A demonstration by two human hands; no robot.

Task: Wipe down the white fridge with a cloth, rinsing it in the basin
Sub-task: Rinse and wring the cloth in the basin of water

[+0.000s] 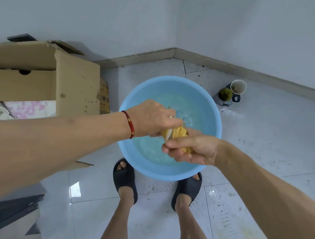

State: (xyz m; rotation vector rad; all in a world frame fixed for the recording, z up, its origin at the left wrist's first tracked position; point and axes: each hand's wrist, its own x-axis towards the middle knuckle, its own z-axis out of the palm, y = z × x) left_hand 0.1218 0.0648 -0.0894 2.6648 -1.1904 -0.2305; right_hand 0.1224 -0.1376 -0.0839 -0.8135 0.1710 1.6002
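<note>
Two feet in dark slippers (124, 181) stand on the glossy white tiled floor (261, 174), toes touching or just under the near rim of a light blue basin (124, 150). Water lies in the basin bottom. Above it, both hands grip one bunched yellow cloth (176, 133). Right hand (193, 150): palm turned partly up, fingers curled round the near end of the cloth. Left hand (154, 117): knuckles up, fingers closed on the far end; a red cord bracelet (129, 123) sits on that wrist. Cloth appears twisted between the two hands, held clear of the water.

Left of the basin, an open cardboard box (43, 78) rests on the floor, a floral fabric (21, 108) showing at its lower edge. Beyond the basin on the right, two cups (232, 91) stand near the wall skirting. Yellowish staining marks the tiles at lower right.
</note>
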